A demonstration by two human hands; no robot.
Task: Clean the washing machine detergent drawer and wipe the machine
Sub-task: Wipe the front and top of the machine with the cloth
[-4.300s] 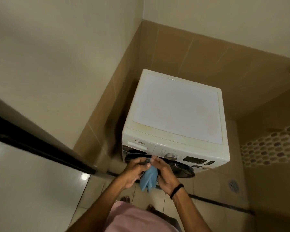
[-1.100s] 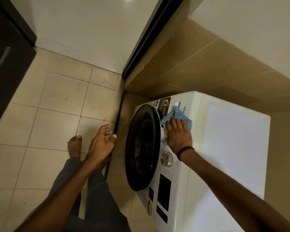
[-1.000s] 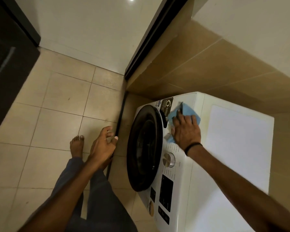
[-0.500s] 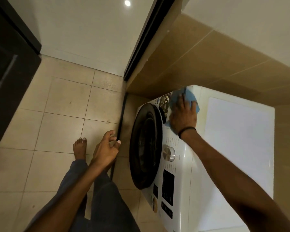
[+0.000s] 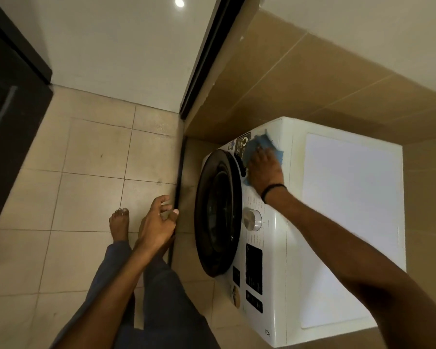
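A white front-loading washing machine [image 5: 347,197] stands against the tan tiled wall, its dark round door [image 5: 217,212] closed. My right hand [image 5: 263,170] presses a blue cloth [image 5: 261,143] flat against the detergent drawer panel at the far end of the front, fingers spread over the cloth. The drawer front is mostly hidden under hand and cloth. My left hand [image 5: 159,222] hangs in the air over the floor, fingers loosely curled, holding nothing.
A silver dial [image 5: 252,219] and black display panels [image 5: 253,267] sit on the control strip. A black threshold strip [image 5: 178,190] runs along the floor beside the machine. My bare foot [image 5: 120,225] stands on the beige tiles; a dark cabinet [image 5: 8,127] is at left.
My right hand and the cloth have slid farther along the front panel over the drawer, toward the machine's far corner. My left hand stays hanging, barely moved.
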